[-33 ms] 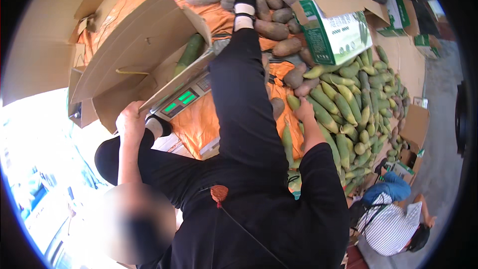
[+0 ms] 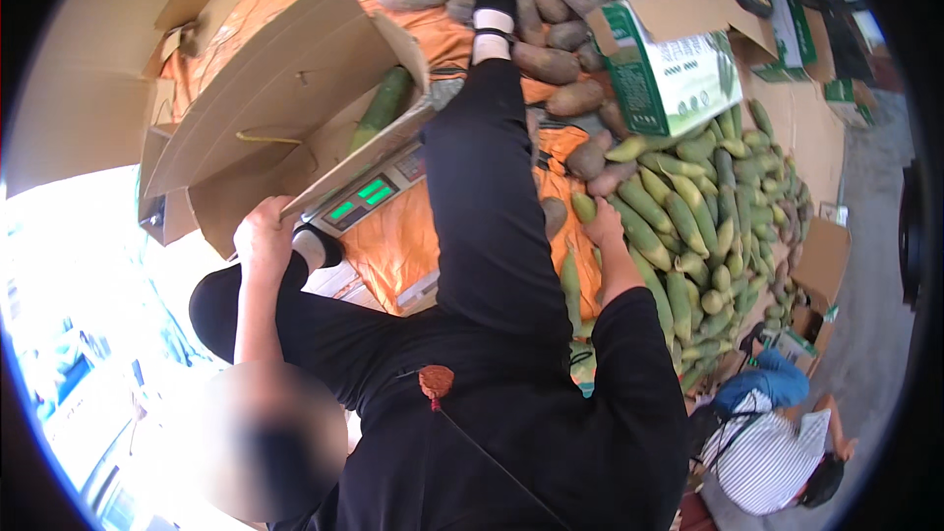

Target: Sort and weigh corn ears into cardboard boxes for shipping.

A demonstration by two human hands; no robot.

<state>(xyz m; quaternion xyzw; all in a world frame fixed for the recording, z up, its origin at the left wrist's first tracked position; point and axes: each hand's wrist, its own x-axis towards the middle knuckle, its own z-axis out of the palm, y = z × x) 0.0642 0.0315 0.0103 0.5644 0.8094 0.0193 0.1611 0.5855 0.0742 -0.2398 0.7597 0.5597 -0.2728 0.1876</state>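
My left hand (image 2: 264, 234) is closed on the near edge of an open cardboard box (image 2: 265, 69). The box rests tilted by a scale (image 2: 339, 209) with a lit green display. Inside the box lies one long green radish (image 2: 382, 108), and a yellow cord (image 2: 267, 139) runs along its wall. At the left side of the radish pile (image 2: 678, 226), my right hand (image 2: 605, 226) is closed around a green radish (image 2: 582, 205), whose tip shows past the fingers.
Brownish-purple roots (image 2: 546, 64) lie on an orange sheet (image 2: 393, 261) beyond my leg. A green-and-white carton (image 2: 678, 79) stands behind the pile. Another person in a striped shirt (image 2: 767, 452) is at the lower right. More cardboard (image 2: 79, 79) rises at the left.
The whole view has shifted slightly, with the scene a little to the right and lower. Both hands keep their places on the box edge and the green radish.
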